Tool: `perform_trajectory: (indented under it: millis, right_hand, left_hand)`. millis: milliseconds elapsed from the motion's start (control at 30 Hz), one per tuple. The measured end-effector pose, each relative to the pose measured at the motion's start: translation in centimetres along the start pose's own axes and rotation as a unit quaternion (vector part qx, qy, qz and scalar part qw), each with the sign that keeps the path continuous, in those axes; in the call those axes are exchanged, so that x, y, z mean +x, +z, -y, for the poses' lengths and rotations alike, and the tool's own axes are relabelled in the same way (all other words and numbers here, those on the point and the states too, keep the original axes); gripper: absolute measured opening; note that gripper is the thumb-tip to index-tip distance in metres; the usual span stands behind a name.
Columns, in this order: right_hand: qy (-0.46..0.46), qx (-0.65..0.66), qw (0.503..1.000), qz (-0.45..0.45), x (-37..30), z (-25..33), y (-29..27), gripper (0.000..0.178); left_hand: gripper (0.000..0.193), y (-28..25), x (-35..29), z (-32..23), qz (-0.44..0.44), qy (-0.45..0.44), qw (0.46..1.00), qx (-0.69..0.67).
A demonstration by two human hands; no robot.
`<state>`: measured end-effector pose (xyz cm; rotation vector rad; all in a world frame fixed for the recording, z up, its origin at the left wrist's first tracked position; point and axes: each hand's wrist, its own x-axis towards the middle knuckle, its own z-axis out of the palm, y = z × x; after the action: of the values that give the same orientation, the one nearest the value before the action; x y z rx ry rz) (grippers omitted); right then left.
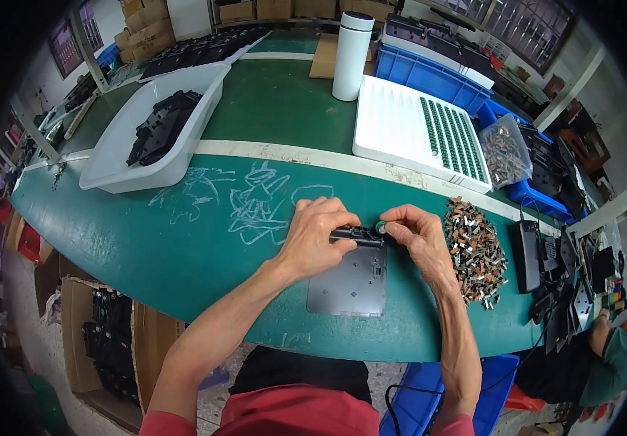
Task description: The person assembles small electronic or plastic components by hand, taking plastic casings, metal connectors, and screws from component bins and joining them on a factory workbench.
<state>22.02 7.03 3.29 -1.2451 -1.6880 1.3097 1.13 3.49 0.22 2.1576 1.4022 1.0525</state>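
Note:
My left hand [312, 234] is closed around the long black rod-shaped part [366, 237] at the top edge of a flat dark grey plate [347, 287]. The plate lies on the green tabletop with small holes and a slot in it. Between the thumb and forefinger of my right hand [422, 234] is a small round green piece [381, 227], pinched at the right end of the black part. Whether the green piece touches that end is too small to tell.
Small metal clips [475, 254] are heaped to the right. Behind stand a white foam tray [393, 127] with rows of green pieces, a bag of metal parts [504, 152], a white flask [352, 58] and a white tub [208, 102] with black parts. A person [619, 363] is at far right.

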Motion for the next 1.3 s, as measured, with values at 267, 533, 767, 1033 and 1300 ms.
perform_trajectory:
  millis: [267,533,767,1033,1300]
  right_hand:
    - [0.008,-0.004,1.0,-0.008,0.0,-0.1,0.3,0.016]
    - [-0.07,-0.062,0.995,-0.036,-0.3,-1.0,1.1,0.015]
    - [-0.058,-0.121,0.99,-0.048,-1.0,-0.4,1.1,0.015]
    - [-0.127,-0.122,0.984,-0.035,-0.7,-1.4,0.5,0.022]
    - [-0.125,-0.138,0.982,-0.03,-1.1,-0.8,0.8,0.02]
  left_hand:
    - [0.026,-0.1,0.1,0.0,0.0,0.0,1.0,0.006]
    - [0.027,0.0,-0.1,0.2,0.003,-0.004,1.0,0.006]
    - [0.026,0.1,0.1,0.1,-0.002,0.005,1.0,0.005]
    - [0.027,-0.1,0.0,0.1,0.008,-0.003,1.0,0.008]
    - [0.028,0.0,0.0,0.1,0.012,-0.007,1.0,0.007]
